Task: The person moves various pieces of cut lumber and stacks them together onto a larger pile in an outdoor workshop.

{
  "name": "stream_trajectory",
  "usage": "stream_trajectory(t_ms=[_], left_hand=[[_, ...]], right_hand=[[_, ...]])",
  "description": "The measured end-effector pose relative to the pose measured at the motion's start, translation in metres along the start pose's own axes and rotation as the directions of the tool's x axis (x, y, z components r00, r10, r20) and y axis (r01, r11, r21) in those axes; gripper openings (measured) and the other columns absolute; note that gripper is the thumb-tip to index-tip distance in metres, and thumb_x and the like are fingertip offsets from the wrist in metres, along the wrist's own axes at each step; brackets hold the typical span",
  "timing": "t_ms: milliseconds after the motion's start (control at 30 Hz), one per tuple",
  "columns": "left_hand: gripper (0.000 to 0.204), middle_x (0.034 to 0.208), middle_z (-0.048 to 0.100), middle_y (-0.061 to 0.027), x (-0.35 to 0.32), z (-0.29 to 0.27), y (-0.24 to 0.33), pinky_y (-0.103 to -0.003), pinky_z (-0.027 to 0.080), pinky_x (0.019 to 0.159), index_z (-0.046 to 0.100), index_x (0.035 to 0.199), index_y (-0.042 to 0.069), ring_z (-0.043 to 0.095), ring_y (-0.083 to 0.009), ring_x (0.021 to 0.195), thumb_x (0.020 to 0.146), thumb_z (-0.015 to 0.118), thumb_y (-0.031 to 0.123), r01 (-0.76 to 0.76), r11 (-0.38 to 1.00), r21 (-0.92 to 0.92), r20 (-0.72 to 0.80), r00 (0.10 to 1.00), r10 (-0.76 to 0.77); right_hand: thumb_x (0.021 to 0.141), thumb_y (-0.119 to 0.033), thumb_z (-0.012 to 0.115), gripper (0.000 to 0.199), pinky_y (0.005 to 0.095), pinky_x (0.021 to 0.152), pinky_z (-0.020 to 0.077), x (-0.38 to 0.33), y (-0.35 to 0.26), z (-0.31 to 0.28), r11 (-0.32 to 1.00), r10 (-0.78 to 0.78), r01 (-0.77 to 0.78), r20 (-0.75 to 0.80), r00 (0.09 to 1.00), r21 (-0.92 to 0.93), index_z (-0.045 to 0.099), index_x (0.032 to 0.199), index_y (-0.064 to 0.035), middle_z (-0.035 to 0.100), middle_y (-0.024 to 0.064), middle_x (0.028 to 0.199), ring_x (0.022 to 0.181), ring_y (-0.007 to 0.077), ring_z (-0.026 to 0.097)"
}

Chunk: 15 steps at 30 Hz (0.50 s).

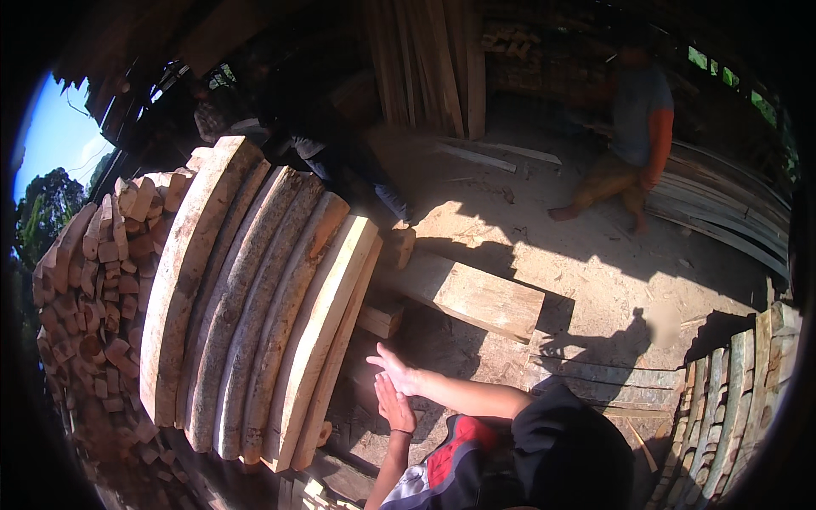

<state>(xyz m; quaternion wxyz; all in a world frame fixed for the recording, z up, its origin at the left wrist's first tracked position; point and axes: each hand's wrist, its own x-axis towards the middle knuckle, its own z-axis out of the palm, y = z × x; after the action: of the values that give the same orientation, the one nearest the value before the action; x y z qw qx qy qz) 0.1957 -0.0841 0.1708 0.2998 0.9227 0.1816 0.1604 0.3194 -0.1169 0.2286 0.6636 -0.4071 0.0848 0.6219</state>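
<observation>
My left hand [395, 405] and my right hand [393, 371] meet in front of my body, palm against palm, with the fingers stretched out. No object shows between them, though the touching palms are hidden. Just left of the hands rises a stack of sawn timber slabs [293, 348], some with rough bark along their faces and some cut pale. Neither hand appears to touch it. Beyond my right forearm a thick squared beam [476, 297] lies in the sunlight.
A pile of short wood pieces [110, 314] stands far left. Stacked slabs [722, 416] fill the lower right. Tall boards [429, 68] lean at the back. One person [633, 127] is on the right of the floor; another [348, 161] bends in shade behind the timber stack.
</observation>
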Motion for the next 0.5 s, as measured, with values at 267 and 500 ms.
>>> stream_trajectory(t_ms=[267,500], left_hand=[[0.074,0.118,0.051,-0.0126,0.051,-0.051,0.068,-0.044,0.039,0.093,0.047,0.121,0.015,0.05,-0.0296,0.107,0.08,0.028,0.073,0.328,-0.354,-0.876,0.372,0.926,-0.065],[0.046,0.111,0.061,-0.0074,0.013,-0.11,-0.001,-0.041,0.046,0.087,0.059,0.107,0.011,0.059,-0.0255,0.102,0.088,0.045,0.051,0.572,-0.008,-0.82,0.55,0.785,-0.286]], right_hand=[[0.091,-0.036,0.042,0.045,0.0432,0.102,0.0313,-0.016,0.015,-0.012,-0.406,-0.607,0.736,0.762,0.226,-0.541,0.05,0.125,-0.0069,0.049,0.0176,0.127,0.119,0.0358,0.044],[0.088,-0.035,0.046,0.038,0.041,0.082,0.0453,0.029,-0.005,-0.227,0.51,-0.668,0.003,-0.393,0.632,-0.86,0.06,0.097,-0.0012,0.062,0.0194,0.098,0.095,0.0357,0.059]])
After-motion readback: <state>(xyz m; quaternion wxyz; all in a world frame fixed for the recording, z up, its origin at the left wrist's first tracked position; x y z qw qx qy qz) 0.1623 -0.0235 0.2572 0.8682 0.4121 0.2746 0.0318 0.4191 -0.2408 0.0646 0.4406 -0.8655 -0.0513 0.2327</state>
